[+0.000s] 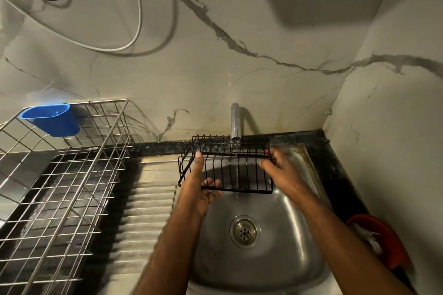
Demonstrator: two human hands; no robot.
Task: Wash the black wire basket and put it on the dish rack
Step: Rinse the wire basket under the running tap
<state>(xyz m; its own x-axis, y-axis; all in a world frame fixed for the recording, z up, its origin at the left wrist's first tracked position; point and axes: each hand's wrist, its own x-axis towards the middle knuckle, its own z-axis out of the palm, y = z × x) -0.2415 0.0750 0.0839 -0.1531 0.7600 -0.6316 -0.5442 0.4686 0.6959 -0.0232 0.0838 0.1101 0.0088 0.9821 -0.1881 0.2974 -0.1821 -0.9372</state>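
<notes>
The black wire basket (236, 170) is held over the steel sink (282, 256), under the tap (235, 124). A thin stream of water runs down through its wires. My left hand (200, 182) grips the basket's left side, thumb on top and fingers underneath. My right hand (279, 169) holds the right end, fingers curled round the wires; it is slightly blurred. The metal dish rack (72, 175) stands on the counter to the left of the sink.
A blue plastic cup (54, 120) hangs on the rack's back rim. The ribbed drainboard (148, 211) lies between rack and sink. A red bowl (383, 239) with something white sits on the counter at the right. Cables hang on the marble wall.
</notes>
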